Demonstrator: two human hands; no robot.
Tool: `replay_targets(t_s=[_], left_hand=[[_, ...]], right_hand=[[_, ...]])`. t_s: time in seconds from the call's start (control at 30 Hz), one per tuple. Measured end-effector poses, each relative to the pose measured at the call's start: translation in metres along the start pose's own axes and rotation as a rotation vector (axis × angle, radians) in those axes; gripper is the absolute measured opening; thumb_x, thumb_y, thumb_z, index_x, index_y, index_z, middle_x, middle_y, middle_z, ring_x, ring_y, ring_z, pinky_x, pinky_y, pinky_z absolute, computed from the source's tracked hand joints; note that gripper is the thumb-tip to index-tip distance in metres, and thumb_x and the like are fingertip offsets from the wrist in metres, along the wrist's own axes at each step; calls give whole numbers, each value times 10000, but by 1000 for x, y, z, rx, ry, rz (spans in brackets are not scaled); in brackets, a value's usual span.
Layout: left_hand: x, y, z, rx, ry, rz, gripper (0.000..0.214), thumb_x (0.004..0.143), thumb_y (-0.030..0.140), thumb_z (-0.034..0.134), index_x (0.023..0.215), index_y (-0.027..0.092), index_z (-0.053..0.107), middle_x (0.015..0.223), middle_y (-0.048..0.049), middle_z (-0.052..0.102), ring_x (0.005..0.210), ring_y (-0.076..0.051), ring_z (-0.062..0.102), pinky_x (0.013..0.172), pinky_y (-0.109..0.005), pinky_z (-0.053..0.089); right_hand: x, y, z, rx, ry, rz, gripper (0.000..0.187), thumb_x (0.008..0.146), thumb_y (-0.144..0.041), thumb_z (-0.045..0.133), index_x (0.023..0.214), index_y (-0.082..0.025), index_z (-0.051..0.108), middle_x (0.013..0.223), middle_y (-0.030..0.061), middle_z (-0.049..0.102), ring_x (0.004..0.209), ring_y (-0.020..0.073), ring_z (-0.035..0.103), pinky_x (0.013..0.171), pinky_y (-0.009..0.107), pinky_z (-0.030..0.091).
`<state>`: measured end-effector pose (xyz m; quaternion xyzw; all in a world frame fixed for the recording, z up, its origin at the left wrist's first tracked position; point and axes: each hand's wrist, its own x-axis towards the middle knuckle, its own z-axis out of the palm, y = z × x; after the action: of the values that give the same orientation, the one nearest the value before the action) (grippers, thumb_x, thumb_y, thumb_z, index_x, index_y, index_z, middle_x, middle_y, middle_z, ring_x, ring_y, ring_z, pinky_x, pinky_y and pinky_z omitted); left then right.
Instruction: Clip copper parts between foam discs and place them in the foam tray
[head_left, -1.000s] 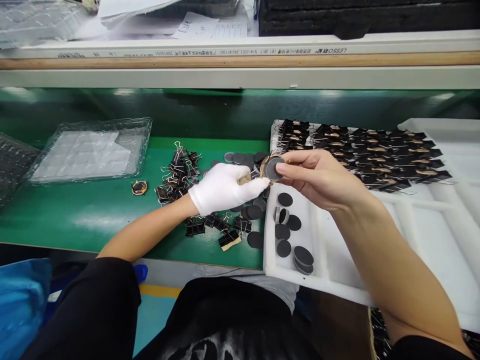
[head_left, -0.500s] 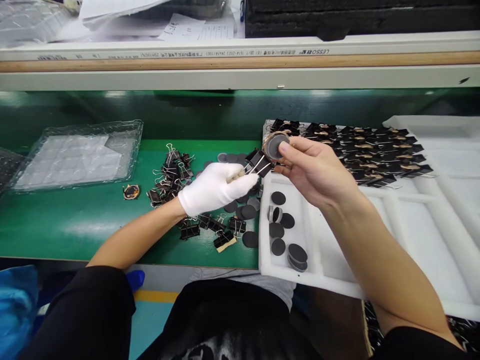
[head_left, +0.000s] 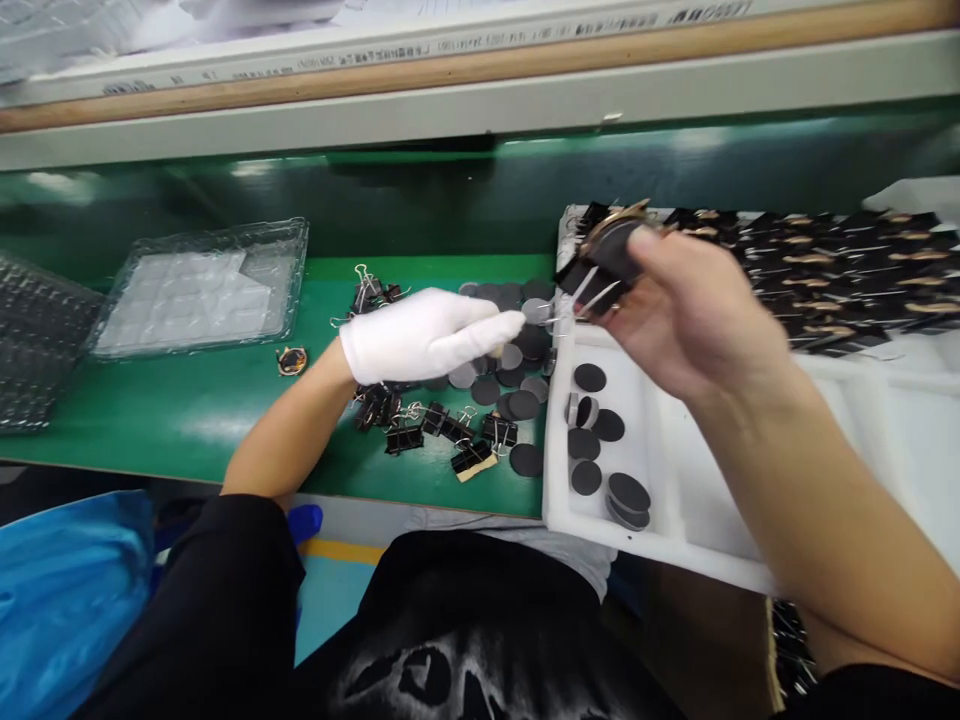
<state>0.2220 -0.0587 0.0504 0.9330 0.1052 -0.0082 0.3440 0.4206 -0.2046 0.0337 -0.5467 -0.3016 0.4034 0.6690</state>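
Note:
My bare right hand [head_left: 690, 310] is closed on a round gold-rimmed part with a black disc [head_left: 611, 245], clamped in a black binder clip whose wire handles [head_left: 581, 300] stick out to the left. It hovers, blurred, over the far left corner of a white foam tray [head_left: 675, 530]. My left hand [head_left: 427, 335], in a white glove, lies with fingers stretched out towards those handles, just short of them, above loose black discs [head_left: 514, 375] on the green mat.
Loose binder clips [head_left: 420, 420] lie by the mat's front edge. More black discs [head_left: 600, 430] sit in the foam tray, with rows of clipped parts [head_left: 825, 270] behind. A clear blister tray [head_left: 202, 290] and a single gold case [head_left: 292, 360] lie left.
The left hand has let go of the binder clip, now clamped on the round part. The right hand has carried the part up and to the right. The view has tilted downward.

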Motion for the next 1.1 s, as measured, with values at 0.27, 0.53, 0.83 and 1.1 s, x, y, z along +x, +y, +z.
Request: replay_targets(t_s=[0.27, 0.53, 0.83, 1.1], left_hand=[[-5, -5, 25, 545, -474, -138, 349, 896, 570, 659, 799, 236, 685, 664, 3, 627, 537, -147, 459, 549, -303, 223], [8, -15, 12, 319, 126, -21, 351, 987, 385, 559, 713, 195, 668, 689, 7, 623, 655, -129, 533, 648, -283, 356], [17, 3, 30, 55, 726, -76, 439, 997, 476, 524, 657, 198, 511, 605, 37, 477, 605, -106, 407, 608, -265, 349], [6, -3, 13, 120, 328, -111, 544, 959, 620, 498, 610, 205, 451, 551, 32, 459, 544, -111, 388, 555, -295, 267]], right_hand=[[2, -4, 1, 349, 95, 96, 234, 901, -451, 770, 790, -275, 663, 995, 12, 667, 904, 192, 628, 732, 352, 574], [0, -4, 3, 41, -33, 235, 72, 911, -292, 695, 910, -220, 705, 966, 58, 693, 836, 182, 640, 630, 305, 525], [-2, 27, 8, -186, -323, -19, 370, 863, -579, 799, 996, -234, 799, 1049, 66, 778, 860, 208, 700, 714, 340, 588], [-2, 14, -1, -356, -455, -205, 288, 889, -516, 804, 1015, -259, 831, 1231, 74, 779, 1209, 299, 704, 1046, 439, 584]])
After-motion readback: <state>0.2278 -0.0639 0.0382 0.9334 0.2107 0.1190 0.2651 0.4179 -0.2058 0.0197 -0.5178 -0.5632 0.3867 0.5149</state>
